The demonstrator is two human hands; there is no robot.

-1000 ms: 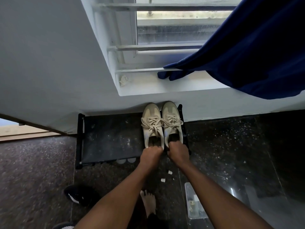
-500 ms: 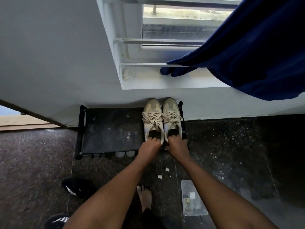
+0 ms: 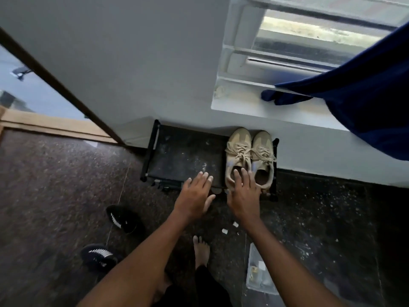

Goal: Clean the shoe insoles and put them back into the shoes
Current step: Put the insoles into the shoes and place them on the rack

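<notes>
The beige shoes (image 3: 241, 149) stand side by side at the right end of the black rack (image 3: 181, 156). Our left hand (image 3: 194, 192) and right hand (image 3: 243, 196) hover with fingers straight and slightly spread, holding nothing. We judge the task nearly finished, though we cannot see whether the insoles are inside.

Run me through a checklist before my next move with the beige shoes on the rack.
1. Beige shoes side by side on the black rack: ok.
2. Left hand open, holding nothing: ok.
3. Right hand open, holding nothing: ok.
4. Insoles back inside both shoes: cannot tell, the openings are dark.
5. Floor tidy: not ok, white scraps lie near the bare foot.
</notes>
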